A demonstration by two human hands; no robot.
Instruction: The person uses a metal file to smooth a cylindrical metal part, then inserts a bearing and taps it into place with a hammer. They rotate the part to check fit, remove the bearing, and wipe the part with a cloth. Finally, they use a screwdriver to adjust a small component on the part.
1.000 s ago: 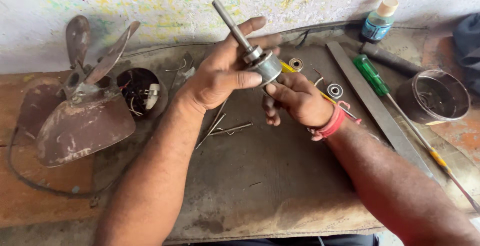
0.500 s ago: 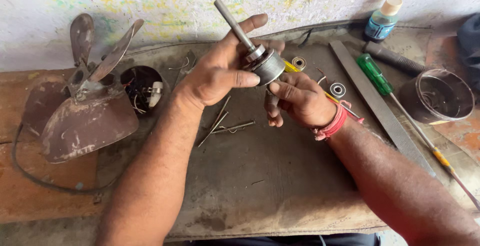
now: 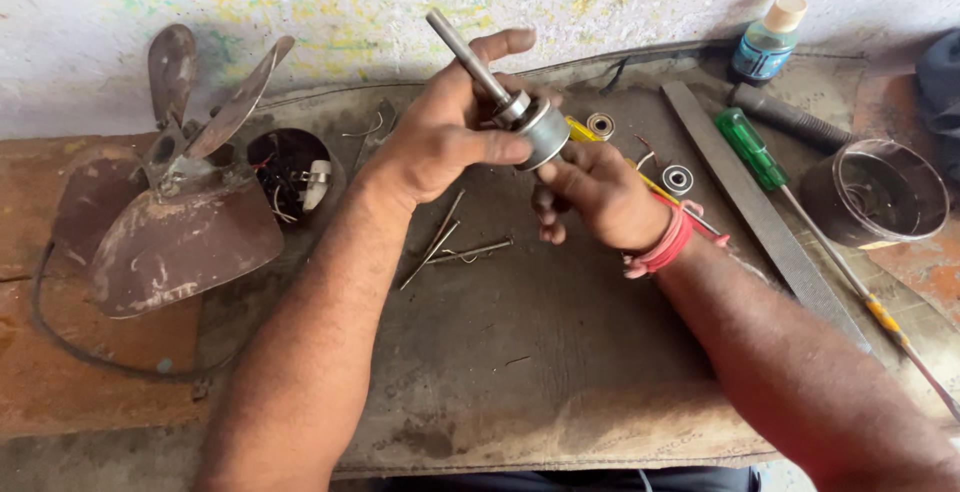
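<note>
surface: worn grey mat (image 3: 560, 352) on a workbench, paint-flecked wall behind
left hand (image 3: 450, 132): closed around a metal rotor shaft (image 3: 500, 87), thumb on its round collar
right hand (image 3: 600, 197): gripping the shaft's lower end from below
shaft: held above the mat, tilted up-left
left of hands: rusty fan blade (image 3: 170, 232)
right: flat file (image 3: 760, 212), green screwdriver (image 3: 750, 147), two bearings (image 3: 677, 178), blue bottle (image 3: 765, 42)

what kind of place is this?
Likely a small repair bench for fans or motors: both hands hold a motor rotor shaft, a worn fan blade assembly lies at left, and a flat file and a green-handled screwdriver lie at right.
</note>
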